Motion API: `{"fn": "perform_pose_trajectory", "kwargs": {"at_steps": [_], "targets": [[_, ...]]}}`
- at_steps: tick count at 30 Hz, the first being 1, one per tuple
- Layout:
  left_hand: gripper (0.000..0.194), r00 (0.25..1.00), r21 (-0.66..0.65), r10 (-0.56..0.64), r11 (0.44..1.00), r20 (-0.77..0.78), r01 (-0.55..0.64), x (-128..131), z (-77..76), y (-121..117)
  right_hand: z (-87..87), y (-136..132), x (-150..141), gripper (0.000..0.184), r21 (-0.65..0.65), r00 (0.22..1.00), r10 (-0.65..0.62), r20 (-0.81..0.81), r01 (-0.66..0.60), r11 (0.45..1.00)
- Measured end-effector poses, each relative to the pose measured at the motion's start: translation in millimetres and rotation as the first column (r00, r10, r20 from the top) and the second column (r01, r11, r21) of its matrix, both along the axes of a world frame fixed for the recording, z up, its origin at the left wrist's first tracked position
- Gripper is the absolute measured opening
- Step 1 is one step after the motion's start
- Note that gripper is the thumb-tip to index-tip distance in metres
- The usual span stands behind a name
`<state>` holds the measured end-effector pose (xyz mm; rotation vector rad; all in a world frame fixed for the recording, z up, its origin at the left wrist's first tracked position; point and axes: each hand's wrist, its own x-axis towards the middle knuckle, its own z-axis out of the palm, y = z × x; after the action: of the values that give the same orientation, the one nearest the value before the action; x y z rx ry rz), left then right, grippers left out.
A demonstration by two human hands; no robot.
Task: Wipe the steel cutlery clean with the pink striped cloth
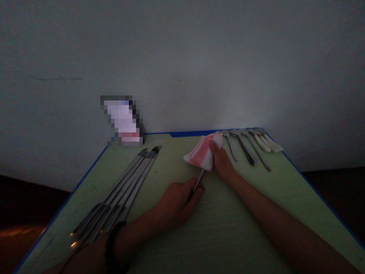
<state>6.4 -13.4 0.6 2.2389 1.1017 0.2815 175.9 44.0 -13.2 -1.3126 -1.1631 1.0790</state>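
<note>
My left hand is closed round the handle of a metal utensil in the middle of the green table mat. My right hand grips a pink and white cloth wrapped over the utensil's far end, so that end is hidden. A row of several table knives lies to the left of my left hand. Several spoons lie side by side at the far right, just beyond my right hand.
The mat has a blue edge and ends against a plain wall. A blurred-out upright object stands at the far left corner. Dark floor shows past both side edges of the table.
</note>
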Motion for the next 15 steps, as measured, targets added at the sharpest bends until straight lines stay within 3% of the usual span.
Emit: {"fn": "perform_pose_trajectory", "kwargs": {"at_steps": [15], "targets": [[0.022, 1.0, -0.015, -0.006, 1.0, 0.019, 0.007, 0.0, 2.3, 0.3, 1.9, -1.6, 0.0, 0.048, 0.019, 1.0, -0.013, 0.017, 0.012, 1.0]]}}
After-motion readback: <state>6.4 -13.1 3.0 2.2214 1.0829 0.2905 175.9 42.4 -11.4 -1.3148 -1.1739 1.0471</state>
